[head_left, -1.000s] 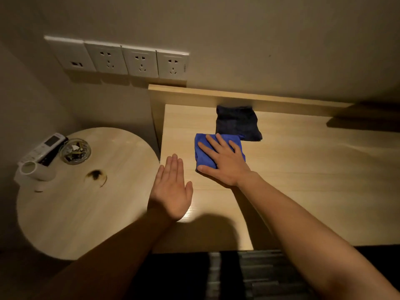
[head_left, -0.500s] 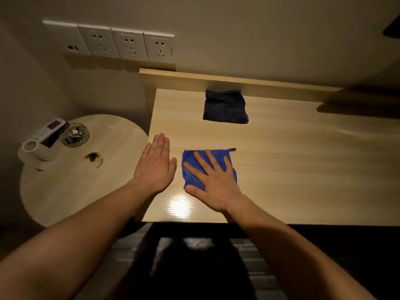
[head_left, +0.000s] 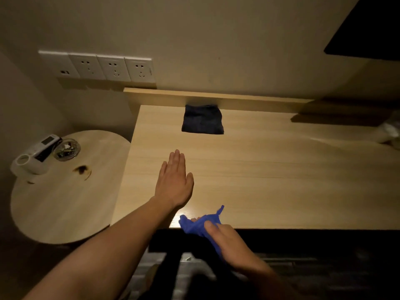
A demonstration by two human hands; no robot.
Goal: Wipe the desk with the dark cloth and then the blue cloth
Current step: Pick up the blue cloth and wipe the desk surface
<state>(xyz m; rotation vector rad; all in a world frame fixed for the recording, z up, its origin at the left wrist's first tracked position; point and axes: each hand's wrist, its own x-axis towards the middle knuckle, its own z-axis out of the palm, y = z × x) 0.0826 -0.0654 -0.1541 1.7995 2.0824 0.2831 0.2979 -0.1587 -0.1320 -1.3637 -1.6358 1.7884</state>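
The crumpled bright blue cloth (head_left: 200,226) sits at the near edge of the pale wooden bench (head_left: 281,176), bunched in the grip of the right hand (head_left: 229,245), whose fingers pinch it from above so that part hangs past the edge. The left hand (head_left: 174,182) lies flat and released, fingers together, palm down over the bench just beyond the cloth. The folded dark square cloth (head_left: 203,119) rests well apart against the bench's raised back rail (head_left: 249,100).

We see a dim, warm-lit room with a plain beige wall (head_left: 216,40) carrying a row of white sockets (head_left: 97,67). Left of the pale wooden worktop (head_left: 281,180) stands a round side table (head_left: 65,202) — same wood, one dark scorch mark (head_left: 82,169).
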